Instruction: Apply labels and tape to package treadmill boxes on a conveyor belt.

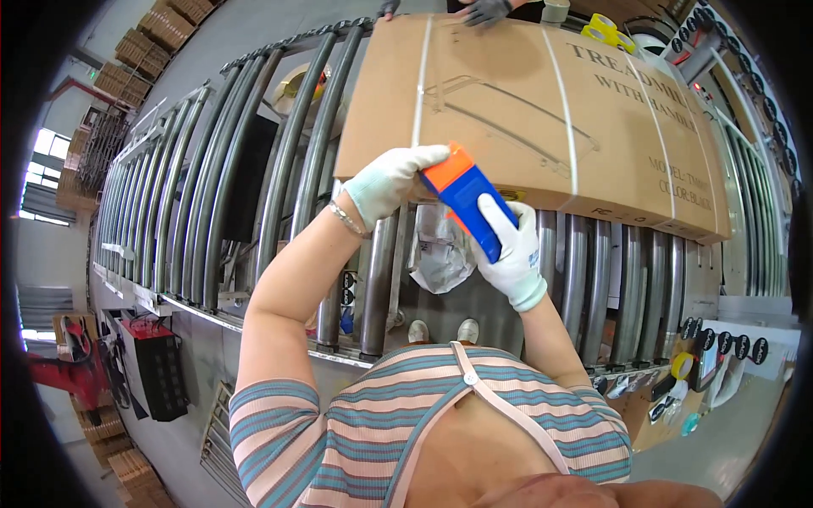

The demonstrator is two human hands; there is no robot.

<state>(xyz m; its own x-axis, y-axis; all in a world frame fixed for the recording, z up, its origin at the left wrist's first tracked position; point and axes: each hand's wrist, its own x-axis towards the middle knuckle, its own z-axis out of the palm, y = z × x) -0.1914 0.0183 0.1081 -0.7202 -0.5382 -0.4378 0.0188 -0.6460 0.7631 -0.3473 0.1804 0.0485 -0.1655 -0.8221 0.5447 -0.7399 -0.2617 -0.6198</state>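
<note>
Both of my hands wear white gloves and hold a handheld blue tool with an orange end (476,203); its exact kind does not show. My right hand (515,258) is wrapped round the blue body, thumb lying along its top. At the orange end, the fingers of my left hand (391,179) are closed on the tool. It is tilted, in front of the near edge of a long brown carton (508,102). White straps cross the carton, which bears a printed line drawing and lettering. A co-worker's dark-gloved hand (487,12) rests at its far edge.
The carton lies on a roller conveyor (309,144) that stretches to the left. Yellow tape rolls (603,30) are beyond the carton. A clear plastic bag (440,258) is below the rollers. A red-and-black machine (152,368) stands at lower left.
</note>
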